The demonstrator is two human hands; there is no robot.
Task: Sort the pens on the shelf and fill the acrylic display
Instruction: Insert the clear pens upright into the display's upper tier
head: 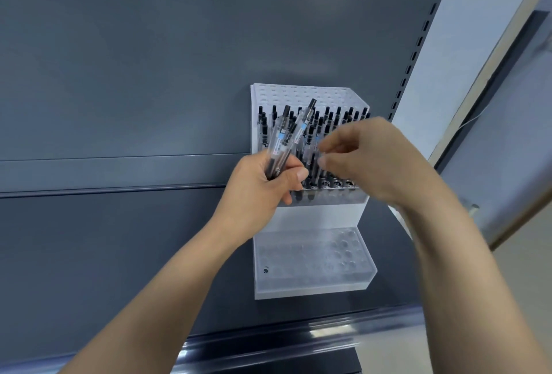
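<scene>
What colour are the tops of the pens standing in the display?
Black pen tops, head view.

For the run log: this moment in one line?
left hand: grips pens | right hand: at display, grip unclear

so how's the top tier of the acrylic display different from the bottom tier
The top tier is crowded with upright pens; the bottom tier shows none. The top tier sits higher and further back; the bottom tier steps forward. Both are clear acrylic with round holes.

Cool, even, soft light; faint shadows; glare on shelf edge (324,333); right hand (367,161) motion-blurred; wide-angle bending at borders.
</scene>
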